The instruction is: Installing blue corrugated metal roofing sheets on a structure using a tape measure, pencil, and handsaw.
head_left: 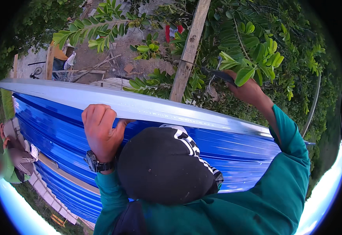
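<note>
Both hands busy: left hand (100, 127) curled over the blue fence sheet's top edge (147, 106), right hand (246, 91) gripping a dark tool (218, 74) among branches; trimming looks unfinished.

Blue corrugated fence (237, 156), silver top rail (147, 106), left hand (100, 131) gripping rail

Ribbed blue metal sheet (233, 152), teal sleeve (292, 176)

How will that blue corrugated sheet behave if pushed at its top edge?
The sheet looks thin but ribbed, so probably stiff along the ribs and springy across them. Its glossy face likely slips under a palm. The left hand hooks fingers over the pale top edge, which suggests a thin and possibly sharp rim.
</note>
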